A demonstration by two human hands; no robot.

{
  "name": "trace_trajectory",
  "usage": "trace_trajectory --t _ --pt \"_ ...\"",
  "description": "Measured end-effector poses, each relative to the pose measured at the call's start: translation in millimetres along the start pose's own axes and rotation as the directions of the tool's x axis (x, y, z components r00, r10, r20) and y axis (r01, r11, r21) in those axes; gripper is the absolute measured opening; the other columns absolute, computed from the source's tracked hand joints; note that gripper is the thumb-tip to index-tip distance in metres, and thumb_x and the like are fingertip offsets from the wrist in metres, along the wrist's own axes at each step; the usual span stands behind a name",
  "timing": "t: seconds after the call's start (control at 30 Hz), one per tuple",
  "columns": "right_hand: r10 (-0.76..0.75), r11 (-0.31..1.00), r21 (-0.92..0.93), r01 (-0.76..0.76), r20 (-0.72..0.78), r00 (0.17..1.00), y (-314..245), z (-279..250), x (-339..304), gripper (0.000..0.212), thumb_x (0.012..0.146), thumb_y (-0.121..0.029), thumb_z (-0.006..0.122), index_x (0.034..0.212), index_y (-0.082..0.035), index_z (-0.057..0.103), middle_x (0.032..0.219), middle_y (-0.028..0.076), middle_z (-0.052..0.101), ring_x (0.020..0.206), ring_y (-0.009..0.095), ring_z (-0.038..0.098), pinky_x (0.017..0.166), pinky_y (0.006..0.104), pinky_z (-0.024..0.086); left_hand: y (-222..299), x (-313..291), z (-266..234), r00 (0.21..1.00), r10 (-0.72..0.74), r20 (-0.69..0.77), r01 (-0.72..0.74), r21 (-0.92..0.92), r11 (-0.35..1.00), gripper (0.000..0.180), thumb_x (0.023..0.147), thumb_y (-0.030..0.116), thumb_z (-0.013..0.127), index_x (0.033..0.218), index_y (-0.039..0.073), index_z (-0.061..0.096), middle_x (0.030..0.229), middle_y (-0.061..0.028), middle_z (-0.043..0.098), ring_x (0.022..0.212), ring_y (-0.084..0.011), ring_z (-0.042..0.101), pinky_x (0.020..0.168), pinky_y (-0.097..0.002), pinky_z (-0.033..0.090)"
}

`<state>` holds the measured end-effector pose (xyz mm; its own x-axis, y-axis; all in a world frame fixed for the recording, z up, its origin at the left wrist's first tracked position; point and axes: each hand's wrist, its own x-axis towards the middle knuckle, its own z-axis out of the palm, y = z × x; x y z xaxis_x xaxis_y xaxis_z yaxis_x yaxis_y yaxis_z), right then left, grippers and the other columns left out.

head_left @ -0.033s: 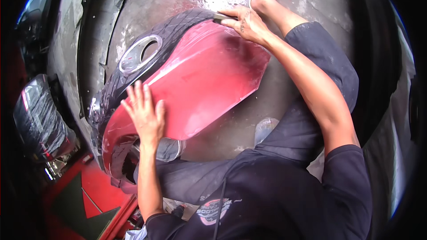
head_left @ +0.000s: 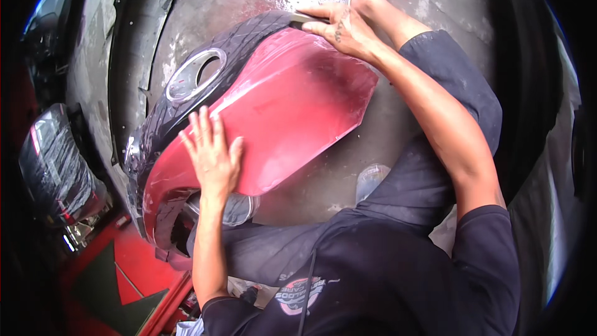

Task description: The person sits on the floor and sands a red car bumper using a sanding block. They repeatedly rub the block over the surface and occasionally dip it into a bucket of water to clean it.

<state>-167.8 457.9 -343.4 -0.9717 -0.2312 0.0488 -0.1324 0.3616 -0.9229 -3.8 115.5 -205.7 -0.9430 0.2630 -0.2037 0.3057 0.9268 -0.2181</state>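
A red car bumper (head_left: 292,118) with a black patterned lower part lies slantwise on the floor in front of me. A round opening with a pale rim (head_left: 177,87) sits in the black part. My left hand (head_left: 216,157) rests flat on the red surface towards its left end, fingers spread and holding nothing. At the bumper's far end, my right hand (head_left: 348,32) pinches a thin flat block, like a sanding block (head_left: 300,18), between thumb and fingers. The block is against the edge where red meets black. Part of it is hidden by the fingers.
A long black trim piece (head_left: 140,37) lies on the floor beyond the bumper. At the left stands a dark part wrapped in shiny plastic (head_left: 59,165). Red panels (head_left: 140,267) are at the lower left. A small translucent container (head_left: 372,180) stands beside my leg.
My left hand has slid slightly to the right and up across the red surface. My right hand has shifted a little left with the block.
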Motion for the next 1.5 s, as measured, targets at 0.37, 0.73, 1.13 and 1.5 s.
trace_trajectory --t 0.37,0.73,1.13,1.5 --pt "0.336 0.625 0.764 -0.158 -0.081 0.938 -104.8 -119.4 -33.4 0.052 0.1 -0.011 0.074 0.147 0.005 0.058 0.134 0.013 0.07 0.12 0.018 0.066 0.104 0.0278 0.053 158.1 202.1 104.6 0.974 0.11 0.197 -0.09 -0.108 0.99 0.095 0.103 0.072 0.042 0.16 -0.003 0.041 0.166 -0.0358 0.033 0.158 -0.0495 0.026 0.129 -0.0616 0.015" --pt "0.249 0.779 0.6 -0.181 -0.032 0.968 -112.8 -128.2 -26.3 0.05 0.101 -0.011 0.073 0.146 0.007 0.059 0.133 0.015 0.07 0.114 0.016 0.066 0.095 0.0273 0.057 185.8 159.8 43.9 0.886 0.45 0.112 -0.082 -0.917 0.389 0.047 0.105 0.036 0.06 0.132 -0.003 0.067 0.132 -0.0216 0.07 0.122 -0.0407 0.067 0.11 -0.051 0.047" --pt "0.126 0.843 0.535 -0.053 -0.1 0.987 -117.2 -90.9 -29.0 0.043 0.103 -0.009 0.067 0.142 0.008 0.06 0.106 0.015 0.075 0.095 0.024 0.074 0.087 0.0386 0.062 -79.3 -140.8 -7.9 0.658 -0.114 0.744 0.753 -0.652 0.091 0.032 0.104 0.021 0.062 0.106 -0.008 0.075 0.1 -0.0141 0.079 0.095 -0.0201 0.074 0.089 -0.0366 0.058" --pt "-0.092 0.995 0.016 0.094 -0.099 0.991 -78.3 -77.2 -10.3 0.042 0.104 -0.014 0.068 0.146 -0.007 0.066 0.132 0.007 0.073 0.119 0.013 0.065 0.106 0.028 0.049 -55.9 -79.4 230.1 0.522 0.109 0.846 0.78 -0.525 0.342 0.03 0.105 0.017 0.056 0.121 -0.007 0.066 0.09 -0.0156 0.073 0.08 -0.0229 0.07 0.071 -0.0375 0.056"
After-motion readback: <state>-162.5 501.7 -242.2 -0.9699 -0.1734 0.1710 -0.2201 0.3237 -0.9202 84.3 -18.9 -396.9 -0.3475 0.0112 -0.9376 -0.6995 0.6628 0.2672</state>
